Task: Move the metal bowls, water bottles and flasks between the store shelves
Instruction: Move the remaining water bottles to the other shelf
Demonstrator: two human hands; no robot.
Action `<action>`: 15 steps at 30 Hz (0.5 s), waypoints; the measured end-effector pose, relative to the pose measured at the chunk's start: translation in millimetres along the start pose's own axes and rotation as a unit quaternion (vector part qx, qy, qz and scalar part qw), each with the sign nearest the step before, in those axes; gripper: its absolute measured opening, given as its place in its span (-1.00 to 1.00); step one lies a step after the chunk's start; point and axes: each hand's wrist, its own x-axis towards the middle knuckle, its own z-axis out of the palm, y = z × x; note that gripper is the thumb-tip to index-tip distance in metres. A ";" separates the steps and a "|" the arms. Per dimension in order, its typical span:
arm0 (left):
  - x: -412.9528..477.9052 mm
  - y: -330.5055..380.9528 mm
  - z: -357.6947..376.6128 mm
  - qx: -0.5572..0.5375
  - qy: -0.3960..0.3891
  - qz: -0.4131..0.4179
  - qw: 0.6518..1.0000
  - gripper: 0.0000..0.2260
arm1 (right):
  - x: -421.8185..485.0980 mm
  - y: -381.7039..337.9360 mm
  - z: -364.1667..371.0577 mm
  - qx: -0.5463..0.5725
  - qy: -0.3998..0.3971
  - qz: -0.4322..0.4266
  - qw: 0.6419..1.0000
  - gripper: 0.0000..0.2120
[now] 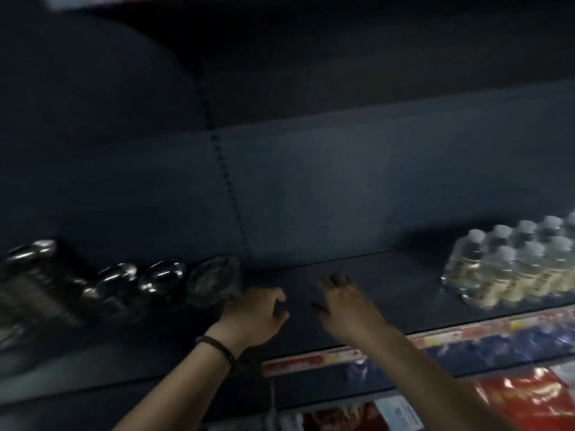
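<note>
Several shiny metal bowls stand in a row at the left of a dark shelf, next to a taller stack of bowls. The rightmost bowl looks wrapped in clear film. My left hand, with a dark band on the wrist, lies right beside this bowl; its fingers are loosely bent at the bowl's right edge and the thumb points away from it. Over the bare shelf to the right, my right hand has its fingers spread and holds nothing. A shrink-wrapped pack of water bottles stands at the far right.
The picture is dark and blurred. A dark back panel with a slotted upright rises behind the shelf. Below the shelf's front edge runs a red and yellow price strip, with red and blue packaged goods underneath.
</note>
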 end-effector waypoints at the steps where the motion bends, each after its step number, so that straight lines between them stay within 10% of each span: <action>1: -17.5 -26.5 -6.1 0.003 0.006 -0.007 1.000 -0.63 | -0.9 -30.8 6.7 0.001 -0.016 -0.011 1.000 -0.48; 15: -184.7 -303.0 -79.9 -0.021 0.049 -0.160 0.986 -0.74 | 27.5 -342.9 89.1 0.005 -0.102 -0.146 0.984 -0.49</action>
